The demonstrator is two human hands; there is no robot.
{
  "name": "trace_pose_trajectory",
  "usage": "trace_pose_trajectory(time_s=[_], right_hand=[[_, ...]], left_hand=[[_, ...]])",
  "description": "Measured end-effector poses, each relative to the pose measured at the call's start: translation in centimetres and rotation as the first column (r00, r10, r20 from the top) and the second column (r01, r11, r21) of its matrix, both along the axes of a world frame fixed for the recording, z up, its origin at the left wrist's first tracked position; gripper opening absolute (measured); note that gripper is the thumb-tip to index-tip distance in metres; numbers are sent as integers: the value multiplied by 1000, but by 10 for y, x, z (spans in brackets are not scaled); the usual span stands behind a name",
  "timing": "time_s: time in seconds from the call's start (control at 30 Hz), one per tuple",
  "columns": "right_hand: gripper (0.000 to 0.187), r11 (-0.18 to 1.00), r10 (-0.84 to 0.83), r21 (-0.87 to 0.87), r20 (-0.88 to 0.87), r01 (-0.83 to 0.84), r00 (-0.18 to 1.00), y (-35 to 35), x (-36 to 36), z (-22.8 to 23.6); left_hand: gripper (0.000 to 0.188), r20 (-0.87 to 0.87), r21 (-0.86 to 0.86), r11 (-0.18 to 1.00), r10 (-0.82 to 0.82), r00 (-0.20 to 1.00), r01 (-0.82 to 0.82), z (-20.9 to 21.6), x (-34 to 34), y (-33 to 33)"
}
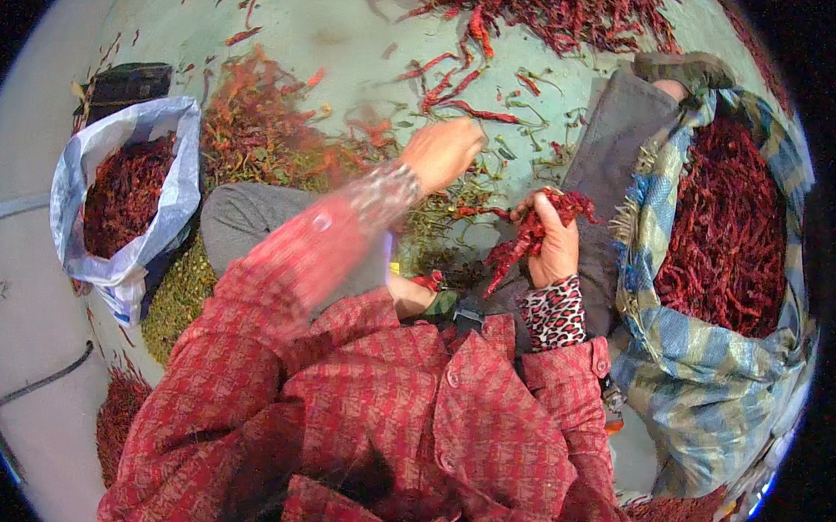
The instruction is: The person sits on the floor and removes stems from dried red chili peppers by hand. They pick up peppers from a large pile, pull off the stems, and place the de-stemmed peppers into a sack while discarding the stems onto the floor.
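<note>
While red chilies (517,246) are pinched in the right hand (557,247), perhaps so none drop, the left hand (444,155) is held out; its grip can't be told.

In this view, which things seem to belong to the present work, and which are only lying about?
Seem part of the work:
dried red chillies in the right hand
large chilli pile
stem pile near the left hand
white bag and checked sack, both holding chillies

Seem only lying about:
dark object behind the bag
dark strip at far left
</note>
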State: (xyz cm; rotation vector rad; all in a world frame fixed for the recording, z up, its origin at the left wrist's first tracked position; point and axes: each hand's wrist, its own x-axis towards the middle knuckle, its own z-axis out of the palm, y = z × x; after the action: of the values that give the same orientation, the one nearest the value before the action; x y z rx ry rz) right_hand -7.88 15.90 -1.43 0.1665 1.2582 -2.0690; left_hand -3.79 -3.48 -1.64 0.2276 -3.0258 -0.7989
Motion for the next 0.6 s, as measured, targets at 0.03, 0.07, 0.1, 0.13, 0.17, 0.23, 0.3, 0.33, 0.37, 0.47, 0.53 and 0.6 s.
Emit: trace_pose_trajectory(time_s=[0.03, 0.07, 0.1, 0.13, 0.17, 0.23, 0.3, 0.33, 0.37, 0.47, 0.53, 0.6], right_hand=[[13, 999, 32, -10, -51, -33, 998, 1, 1, -2], [14, 998, 9, 55, -100, -4, 995, 1, 3, -7], [16, 996, 13, 94, -88, -5, 996, 3, 1, -14], [18, 991, 3, 132, -72, 6, 997, 3, 1, -9], [20, 986, -16, 167, -53, 25, 998, 3, 3, -6], [25, 982, -3, 186, -70, 16, 998, 1, 3, -8], [24, 969, -22, 244, -72, 39, 997, -2, 3, -8], [22, 965, -19, 259, -102, 45, 995, 0, 3, -8], [21, 960, -24, 274, -134, 60, 991, 1, 2, -7], [22, 964, -59, 244, -195, 107, 979, -5, 5, 2], [22, 973, -26, 215, -249, 81, 968, -8, 6, 3], [22, 986, 64, 168, -277, -18, 959, -10, 12, 7]], left_hand=[[16, 10, -32, 999, -15, 1000, 16, -10, -26, 2], [16, 14, -66, 997, -26, 1000, 27, -19, -50, 6], [15, 1, -102, 995, -22, 1000, 22, -33, -66, 12], [15, -10, -141, 990, -12, 1000, 11, -55, -77, 15], [15, -18, -181, 983, -11, 1000, 7, -55, -83, 16], [15, 57, -200, 980, 24, 998, -12, -56, -85, 19], [15, 63, -198, 980, 8, 998, 5, -47, -79, 8], [16, 10, -157, 986, 52, 999, -50, -43, -75, 3], [17, -46, -73, 996, 50, 998, -54, -28, -70, -2], [20, -238, 191, 981, 28, 971, 18, 5, -38, -6], [18, 3, 695, 716, 83, 997, -61, 20, -9, 20], [16, 161, 883, 433, 87, 983, -183, 27, 8, 36]])
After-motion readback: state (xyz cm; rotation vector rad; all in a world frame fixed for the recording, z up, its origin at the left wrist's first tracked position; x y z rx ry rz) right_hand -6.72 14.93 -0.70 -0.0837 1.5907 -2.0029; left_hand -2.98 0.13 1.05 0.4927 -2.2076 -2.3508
